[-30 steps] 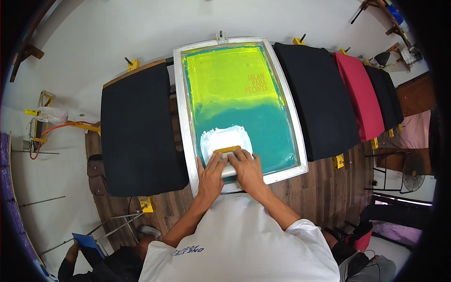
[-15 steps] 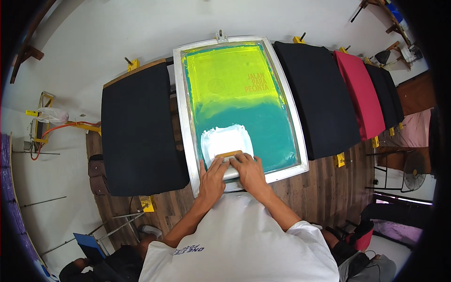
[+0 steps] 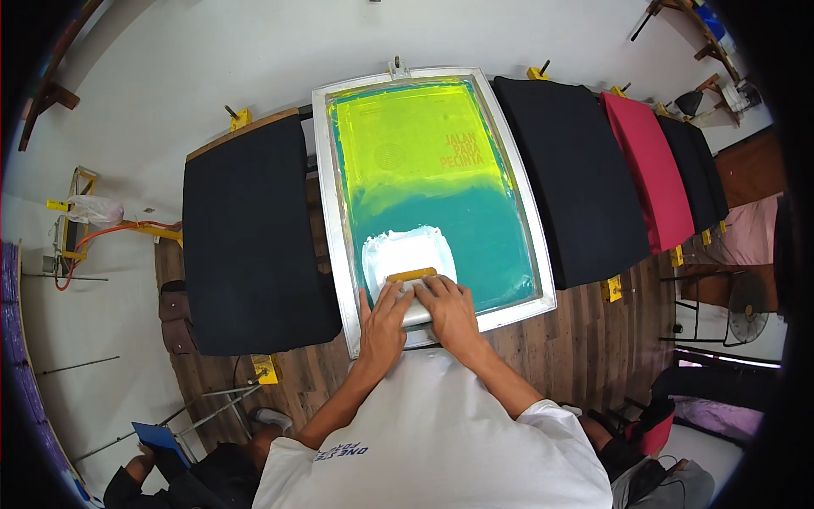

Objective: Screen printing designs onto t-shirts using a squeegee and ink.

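Observation:
My left hand [image 3: 384,320] and my right hand [image 3: 451,316] grip a squeegee [image 3: 411,274] with a yellowish top and a pale body, one hand on each side. It rests at the near end of an aluminium-framed printing screen [image 3: 331,212]. A thick pool of white ink [image 3: 407,246] lies just beyond the squeegee, and part of it is hidden by my fingers. The screen is bright yellow-green in its far half and teal in its near half, with a faint printed design.
Black boards [image 3: 242,229] flank the screen; a pink board [image 3: 644,174] stands farther right. Yellow brackets [image 3: 612,288] hold the row. Two people [image 3: 195,475], [image 3: 636,462] are at the lower left and right edges. A fan [image 3: 748,310] stands at right, a metal stand [image 3: 212,411] at lower left.
My hands and the squeegee have shifted very slightly toward me since a second ago, still gripping. The person at lower left has moved a hand a little.

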A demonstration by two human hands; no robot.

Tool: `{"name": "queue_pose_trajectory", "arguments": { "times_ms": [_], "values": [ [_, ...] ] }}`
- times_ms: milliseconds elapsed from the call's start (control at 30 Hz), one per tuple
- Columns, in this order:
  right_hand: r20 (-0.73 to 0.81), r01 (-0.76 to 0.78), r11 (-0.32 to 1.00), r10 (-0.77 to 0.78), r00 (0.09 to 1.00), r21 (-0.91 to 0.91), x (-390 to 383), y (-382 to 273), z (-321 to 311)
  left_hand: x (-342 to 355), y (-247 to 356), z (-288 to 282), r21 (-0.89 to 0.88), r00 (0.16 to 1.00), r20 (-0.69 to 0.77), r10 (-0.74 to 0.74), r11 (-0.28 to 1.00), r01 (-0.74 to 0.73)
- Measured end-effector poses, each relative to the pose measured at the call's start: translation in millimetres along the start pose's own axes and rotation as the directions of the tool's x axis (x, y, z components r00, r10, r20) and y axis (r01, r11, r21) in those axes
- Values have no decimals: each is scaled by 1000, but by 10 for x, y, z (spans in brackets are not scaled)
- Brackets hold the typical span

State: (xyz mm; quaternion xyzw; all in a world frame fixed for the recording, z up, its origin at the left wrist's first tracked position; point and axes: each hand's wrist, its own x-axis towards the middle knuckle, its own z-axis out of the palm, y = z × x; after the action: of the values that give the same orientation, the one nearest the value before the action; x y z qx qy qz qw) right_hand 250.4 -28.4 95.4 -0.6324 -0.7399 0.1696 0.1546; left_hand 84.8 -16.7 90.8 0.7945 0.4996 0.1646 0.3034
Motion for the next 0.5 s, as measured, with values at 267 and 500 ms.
{"name": "queue_pose_trajectory", "arguments": {
  "times_ms": [267, 500],
  "values": [
    [139, -21, 1000, 22, 990, -9, -18, -47, -126, -55, 28, -11, -27, 999, 49, -13, 1000, 14],
    [206, -40, 999, 35, 978, 21, -26, -29, -103, -61, -26, 34, -24, 998, 56, -16, 1000, 17]
  ]
}}
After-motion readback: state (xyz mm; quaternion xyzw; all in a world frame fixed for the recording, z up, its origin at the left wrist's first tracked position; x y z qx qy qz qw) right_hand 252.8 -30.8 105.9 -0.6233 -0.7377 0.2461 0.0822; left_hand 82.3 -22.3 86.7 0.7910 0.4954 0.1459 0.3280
